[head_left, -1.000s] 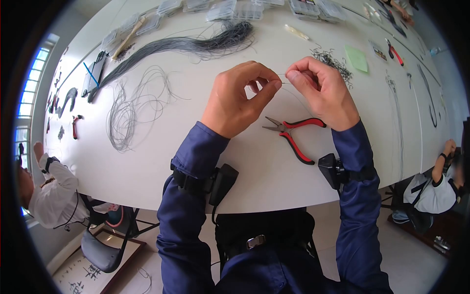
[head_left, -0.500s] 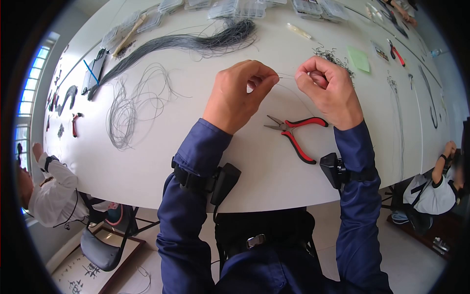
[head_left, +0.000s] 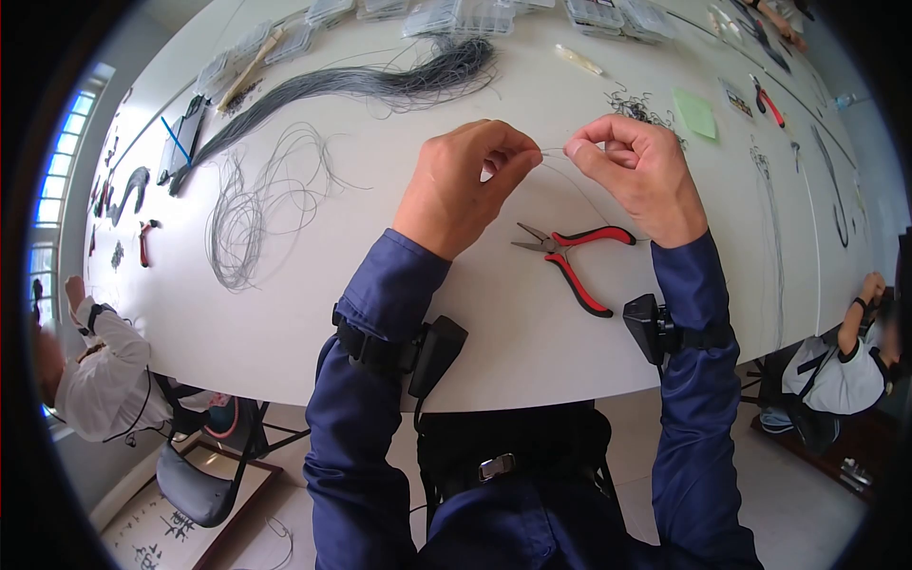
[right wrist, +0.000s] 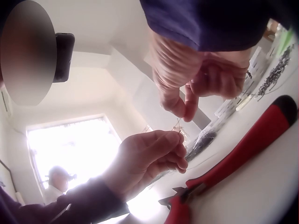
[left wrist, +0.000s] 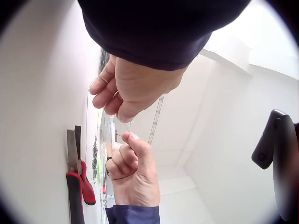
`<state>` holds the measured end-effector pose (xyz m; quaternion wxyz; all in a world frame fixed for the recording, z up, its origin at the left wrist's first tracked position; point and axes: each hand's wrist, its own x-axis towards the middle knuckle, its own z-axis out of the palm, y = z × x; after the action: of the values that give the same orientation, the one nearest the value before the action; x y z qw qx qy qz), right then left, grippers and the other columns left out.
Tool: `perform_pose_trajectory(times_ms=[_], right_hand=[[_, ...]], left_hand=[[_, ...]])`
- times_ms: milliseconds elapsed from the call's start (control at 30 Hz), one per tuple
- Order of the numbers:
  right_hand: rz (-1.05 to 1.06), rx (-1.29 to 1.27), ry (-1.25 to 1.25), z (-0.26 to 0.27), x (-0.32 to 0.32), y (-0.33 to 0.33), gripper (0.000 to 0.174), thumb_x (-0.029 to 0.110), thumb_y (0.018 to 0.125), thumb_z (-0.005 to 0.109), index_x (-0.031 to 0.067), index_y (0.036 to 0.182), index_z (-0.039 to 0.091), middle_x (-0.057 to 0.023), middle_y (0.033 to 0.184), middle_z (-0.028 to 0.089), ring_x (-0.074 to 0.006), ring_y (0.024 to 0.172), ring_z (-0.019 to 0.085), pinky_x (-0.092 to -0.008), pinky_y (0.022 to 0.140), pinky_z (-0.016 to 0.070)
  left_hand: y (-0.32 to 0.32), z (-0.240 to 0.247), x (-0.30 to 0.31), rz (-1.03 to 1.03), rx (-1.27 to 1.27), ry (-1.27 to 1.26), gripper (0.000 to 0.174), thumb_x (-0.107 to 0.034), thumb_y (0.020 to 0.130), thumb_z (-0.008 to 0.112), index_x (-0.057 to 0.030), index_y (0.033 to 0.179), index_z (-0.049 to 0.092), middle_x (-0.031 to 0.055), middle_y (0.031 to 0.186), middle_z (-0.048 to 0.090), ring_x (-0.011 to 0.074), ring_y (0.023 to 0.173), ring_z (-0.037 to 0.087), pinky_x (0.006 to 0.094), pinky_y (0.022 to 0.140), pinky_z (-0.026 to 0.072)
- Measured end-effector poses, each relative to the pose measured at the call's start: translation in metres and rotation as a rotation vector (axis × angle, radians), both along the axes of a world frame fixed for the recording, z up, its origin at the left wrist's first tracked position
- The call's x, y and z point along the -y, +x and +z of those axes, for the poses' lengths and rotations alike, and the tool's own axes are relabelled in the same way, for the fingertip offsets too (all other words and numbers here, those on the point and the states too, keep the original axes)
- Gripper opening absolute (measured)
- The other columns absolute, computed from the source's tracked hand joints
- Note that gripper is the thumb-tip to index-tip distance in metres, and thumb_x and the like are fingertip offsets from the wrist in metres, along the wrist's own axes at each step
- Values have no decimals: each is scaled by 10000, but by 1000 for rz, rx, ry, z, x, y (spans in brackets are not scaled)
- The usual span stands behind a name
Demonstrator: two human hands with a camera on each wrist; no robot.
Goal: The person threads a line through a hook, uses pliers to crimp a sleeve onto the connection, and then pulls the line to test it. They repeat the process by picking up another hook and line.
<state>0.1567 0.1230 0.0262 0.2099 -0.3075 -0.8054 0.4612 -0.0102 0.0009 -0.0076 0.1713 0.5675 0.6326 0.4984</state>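
- Sitting at the left edge of the scene, a person in a white top (head_left: 95, 375) is seen below the rim of the white surface (head_left: 475, 323).
- On the left of the surface lie small red-handled cutters (head_left: 144, 242). Right of them sprawls a loose coil of grey wire (head_left: 252, 214), and a long grey bundle (head_left: 351, 85) runs toward the far edge, where clear plastic boxes (head_left: 446, 17) stand in a row.
- Near the middle, the left hand (head_left: 465, 185), in a dark blue sleeve with a black camera strapped at the wrist, is held over the surface. Its thumb and forefinger pinch one end of a thin wire (head_left: 554, 150), and the other fingers are curled in.
- The thin wire spans the narrow gap between the two hands, clear of the surface. A faint loose length of it curves away toward the near right.
- Just nearer than the hands, red-handled pliers (head_left: 570, 256) lie flat on the surface, jaws pointing left and handles splayed, touched by neither hand.
- The right hand (head_left: 632, 176) faces the left hand. Its thumb and forefinger pinch the other end of the wire, and its remaining fingers are folded toward the palm.
- Just beyond the right hand sits a heap of small metal hooks (head_left: 636, 109), with a green paper note (head_left: 696, 114) to its right and another pair of red pliers (head_left: 768, 103) farther right.
- At the right edge, a second seated person (head_left: 845, 361) in white is partly in view.
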Motion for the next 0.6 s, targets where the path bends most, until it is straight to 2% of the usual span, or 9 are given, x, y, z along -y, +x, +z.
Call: perform_pose_trajectory(times_ms=[100, 400, 600], right_hand=[[15, -18, -30, -3, -1, 0, 209, 203, 871, 694, -4, 893, 701, 96, 515, 363, -10, 495, 318, -219, 472, 288], [-14, 41, 65, 0, 4, -1, 200, 196, 844, 708, -3, 826, 695, 80, 493, 338, -23, 484, 295, -238, 465, 279], [17, 79, 81, -2, 1, -1, 216, 219, 855, 707, 5, 830, 696, 66, 509, 396, -31, 497, 329, -236, 471, 294]], left_hand=[[0, -1, 0, -17, -24, 12, 119, -79, 884, 711, 16, 952, 686, 94, 878, 709, 173, 793, 689, 285, 761, 548], [1, -1, -1, -23, -77, 29, 124, -85, 868, 720, 4, 948, 687, 106, 863, 698, 204, 769, 681, 298, 741, 544], [2, -1, -1, -24, -99, 26, 108, -76, 861, 720, 1, 931, 690, 107, 836, 690, 202, 751, 672, 299, 723, 541]])
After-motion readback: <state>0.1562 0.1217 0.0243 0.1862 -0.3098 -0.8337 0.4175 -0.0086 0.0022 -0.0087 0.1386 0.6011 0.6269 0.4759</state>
